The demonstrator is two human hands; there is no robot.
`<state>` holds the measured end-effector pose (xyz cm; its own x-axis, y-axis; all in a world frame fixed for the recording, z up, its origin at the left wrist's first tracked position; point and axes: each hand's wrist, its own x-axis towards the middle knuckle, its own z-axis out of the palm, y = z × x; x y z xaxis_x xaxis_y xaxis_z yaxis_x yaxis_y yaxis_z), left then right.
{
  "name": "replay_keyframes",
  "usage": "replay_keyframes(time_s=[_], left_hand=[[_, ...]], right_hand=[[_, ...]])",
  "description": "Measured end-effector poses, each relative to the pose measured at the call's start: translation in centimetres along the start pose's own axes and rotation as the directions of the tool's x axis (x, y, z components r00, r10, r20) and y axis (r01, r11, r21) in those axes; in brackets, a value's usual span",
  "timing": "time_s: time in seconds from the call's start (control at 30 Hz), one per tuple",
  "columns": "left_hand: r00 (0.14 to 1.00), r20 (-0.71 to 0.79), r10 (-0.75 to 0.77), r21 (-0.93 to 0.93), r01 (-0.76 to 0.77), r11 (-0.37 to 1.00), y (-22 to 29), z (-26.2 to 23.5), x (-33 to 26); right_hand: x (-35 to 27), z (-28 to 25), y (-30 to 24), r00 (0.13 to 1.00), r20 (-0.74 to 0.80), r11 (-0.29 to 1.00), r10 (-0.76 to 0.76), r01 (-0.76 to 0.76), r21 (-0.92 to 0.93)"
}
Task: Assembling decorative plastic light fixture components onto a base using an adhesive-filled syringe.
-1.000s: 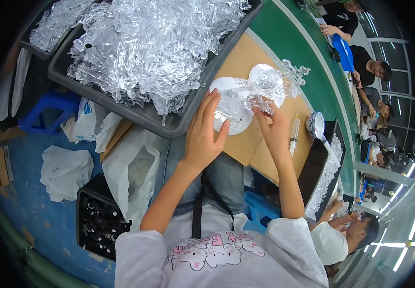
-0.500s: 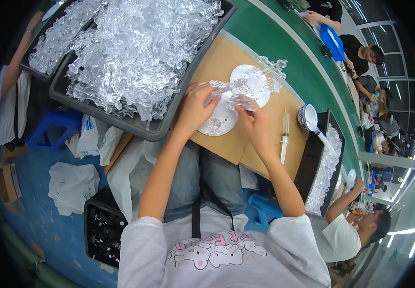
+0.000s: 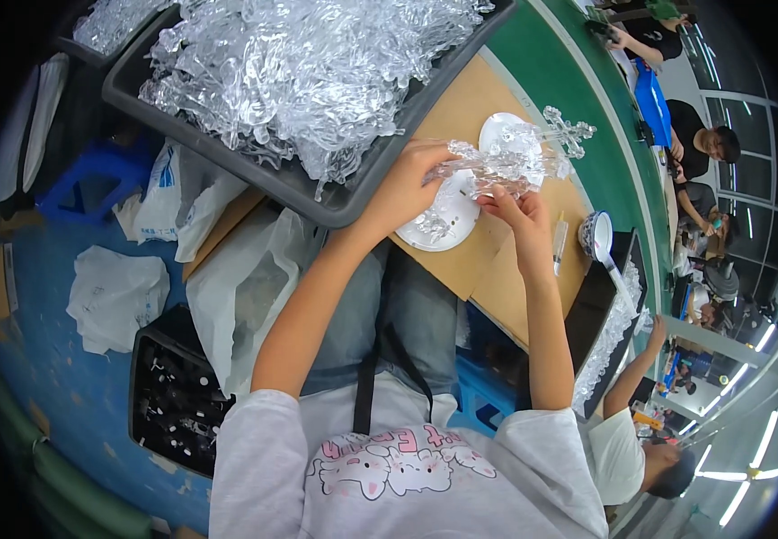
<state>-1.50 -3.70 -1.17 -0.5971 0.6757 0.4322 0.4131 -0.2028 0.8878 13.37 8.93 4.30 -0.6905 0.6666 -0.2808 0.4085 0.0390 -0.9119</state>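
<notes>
My left hand (image 3: 407,184) is closed on the near end of a bunch of clear branching plastic pieces (image 3: 506,169). My right hand (image 3: 524,220) pinches the lower side of the same bunch between thumb and fingers. Below the hands lies a white round plate (image 3: 443,235) with small bits scattered on it; whether they are loose parts is too small to tell. Another white round plate (image 3: 507,133) sits farther off, partly covered by the clear pieces. Both plates rest on a brown cardboard sheet (image 3: 506,296).
A large dark bin (image 3: 339,214) heaped with clear plastic pieces stands at left. A syringe (image 3: 560,244), a patterned bowl (image 3: 586,235) with a white spoon (image 3: 616,274) and a black tray (image 3: 600,296) of clear pieces lie at right. Other people sit along the green table (image 3: 604,162).
The view has shifted, so the bench things sit farther right. Both hands still hold the clear pieces; my right hand has turned, with its fingers now pointing more to the left.
</notes>
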Motion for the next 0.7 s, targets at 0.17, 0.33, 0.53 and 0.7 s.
replay_keyframes(time_s=[0.17,0.33,0.53,0.7], left_hand=[[1.0,-0.005,0.021,-0.012,-0.021,1.0,-0.5,0.2,-0.3],[0.999,-0.013,0.039,0.0,-0.039,0.999,-0.6,0.2,-0.4],[0.997,0.072,0.0,-0.052,0.004,0.999,-0.5,0.3,-0.1],[0.998,0.056,0.025,0.016,-0.025,1.0,-0.8,0.5,-0.3]], right_hand=[[-0.7,0.5,0.0,0.997,0.013,0.993,-0.07,0.071,-0.092],[-2.1,2.1,-1.3,0.9,0.041,0.745,-0.434,0.384,-0.545],[-2.4,3.1,-2.5,0.929,0.006,0.565,-0.369,0.229,-0.793],[-1.8,1.6,-0.5,0.849,0.078,0.627,-0.522,0.444,-0.64]])
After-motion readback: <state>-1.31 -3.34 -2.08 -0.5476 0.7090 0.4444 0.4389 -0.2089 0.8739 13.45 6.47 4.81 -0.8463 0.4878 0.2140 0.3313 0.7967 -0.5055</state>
